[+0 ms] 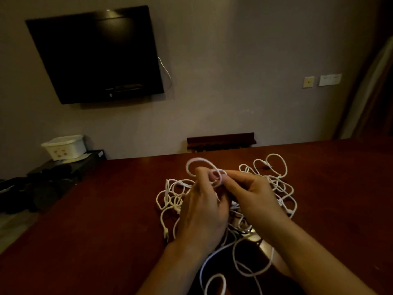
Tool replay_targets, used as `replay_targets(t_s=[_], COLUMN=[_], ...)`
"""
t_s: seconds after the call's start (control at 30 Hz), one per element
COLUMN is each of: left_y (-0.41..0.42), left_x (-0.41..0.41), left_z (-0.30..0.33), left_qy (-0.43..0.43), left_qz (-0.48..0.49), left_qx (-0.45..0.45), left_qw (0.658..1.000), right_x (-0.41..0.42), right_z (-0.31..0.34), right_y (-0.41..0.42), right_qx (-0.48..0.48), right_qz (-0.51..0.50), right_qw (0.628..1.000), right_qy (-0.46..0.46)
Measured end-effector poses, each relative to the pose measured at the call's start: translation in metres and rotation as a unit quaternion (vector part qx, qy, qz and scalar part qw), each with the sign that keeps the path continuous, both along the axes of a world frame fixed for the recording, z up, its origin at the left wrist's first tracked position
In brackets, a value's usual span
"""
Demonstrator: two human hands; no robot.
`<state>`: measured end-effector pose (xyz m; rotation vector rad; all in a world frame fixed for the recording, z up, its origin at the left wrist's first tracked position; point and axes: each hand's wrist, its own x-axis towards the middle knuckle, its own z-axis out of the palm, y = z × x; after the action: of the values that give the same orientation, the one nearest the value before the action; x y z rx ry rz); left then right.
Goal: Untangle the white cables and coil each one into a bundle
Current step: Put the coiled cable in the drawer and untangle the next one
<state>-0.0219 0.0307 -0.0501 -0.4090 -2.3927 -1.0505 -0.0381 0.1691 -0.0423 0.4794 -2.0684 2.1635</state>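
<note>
Both hands meet above the tangle of white cables (274, 186) heaped near the middle of the dark red table (95, 220); the left hand (202, 211) pinches a raised loop (200, 165) — the right hand (253, 194) pinches the same cable just beside it; loose strands trail off the near edge.

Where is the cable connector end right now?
In the head view, one connector end lies on the table at the tangle's left edge, just left of the left hand.

Hands (225, 199) pinching tangled white cables (276, 188)
</note>
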Motion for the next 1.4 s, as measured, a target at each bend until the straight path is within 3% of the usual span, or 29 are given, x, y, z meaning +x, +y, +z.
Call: replay_targets(t_s=[0.17,0.3,0.4,0.53,0.63,0.87,0.97,1.03,1.13,1.27,1.4], left_y=[-0.003,-0.003,-0.004,-0.004,-0.003,-0.004,-0.002,-0.002,-0.003,-0.008,-0.009], left_x=[0.002,0.003,-0.002,-0.002,0.0,-0.008,-0.004,-0.003,-0.002,-0.004,-0.003], left_z=[0.004,0.008,0.013,0.015,0.017,0.016,0.015,0.015,0.017,0.017,0.016], left_qy=[0.011,0.028,-0.043,-0.074,-0.044,-0.055,-0.018,0.0,-0.005,-0.02,-0.108], left_qz=[0.006,0.069,0.039,0.023,0.039,0.033,0.038,0.028,-0.015,-0.026,-0.093], left_qx=[-0.016,0.104,0.254,0.241,0.223,0.281,0.212,0.172,0.125,0.14,0.201], left_qw=[1.0,0.992,0.965,0.967,0.973,0.958,0.976,0.985,0.992,0.99,0.969], right_x=[-0.001,-0.006,-0.007,-0.007,-0.007,-0.006,-0.002,-0.002,-0.001,-0.001,-0.005], right_z=[-0.004,-0.005,-0.006,-0.007,-0.009,-0.016,-0.012,-0.009,-0.004,-0.002,0.001], right_y=[-0.005,0.001,0.001,-0.003,-0.002,-0.008,-0.012,-0.011,-0.007,-0.006,0.001], right_qx=[0.027,-0.012,-0.016,-0.005,0.075,0.232,0.168,0.097,0.066,0.018,-0.015], right_qz=[-0.056,-0.098,-0.088,-0.073,-0.094,-0.073,-0.022,-0.044,-0.079,-0.092,-0.012], right_qw=[0.997,0.995,0.996,0.997,0.99,0.951,0.976,0.991,0.991,0.992,0.999], right_qy=[0.041,0.014,0.011,0.013,0.071,0.192,0.136,0.08,0.083,0.087,0.026])
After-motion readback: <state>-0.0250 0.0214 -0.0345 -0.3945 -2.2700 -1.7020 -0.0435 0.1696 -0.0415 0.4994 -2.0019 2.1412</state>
